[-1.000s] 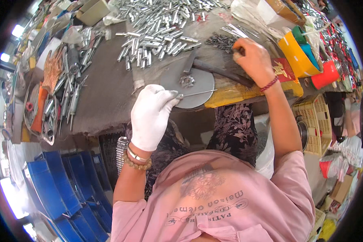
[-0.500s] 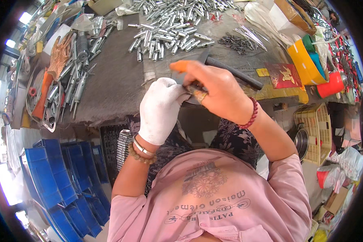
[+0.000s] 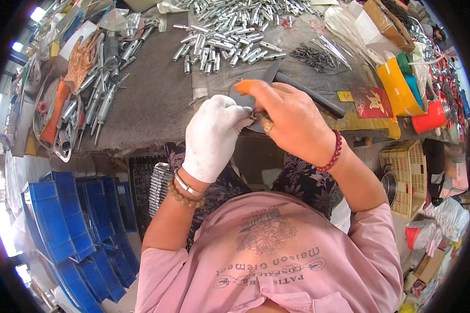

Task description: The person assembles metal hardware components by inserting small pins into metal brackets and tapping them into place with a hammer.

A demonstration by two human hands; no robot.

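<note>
My left hand [image 3: 211,138], in a white knitted glove, is closed in a pinch at the bench's near edge. Against its fingertips, the bare right hand [image 3: 295,117] is also pinching, with an orange cover on the index finger and a yellowish wrap on the thumb. Something small and dark sits between the two sets of fingertips, mostly hidden by them. Just beyond the hands lies a hammer [image 3: 310,95] with a dark handle. Farther back spreads a heap of shiny metal tubes [image 3: 222,41], with a small pile of dark pins [image 3: 310,56] to its right.
Thin metal rods [image 3: 331,50] lie beside the pins. A red packet [image 3: 373,101] and yellow box [image 3: 394,86] are on the right. Tools and an orange glove [image 3: 81,62] crowd the left. Blue bins [image 3: 57,219] stand lower left; a cream crate [image 3: 407,177] lower right.
The whole view has shifted slightly, so the bench things appear higher and farther right. My hands stay together at the fingertips; the right fingers have moved a little and look less blurred.
</note>
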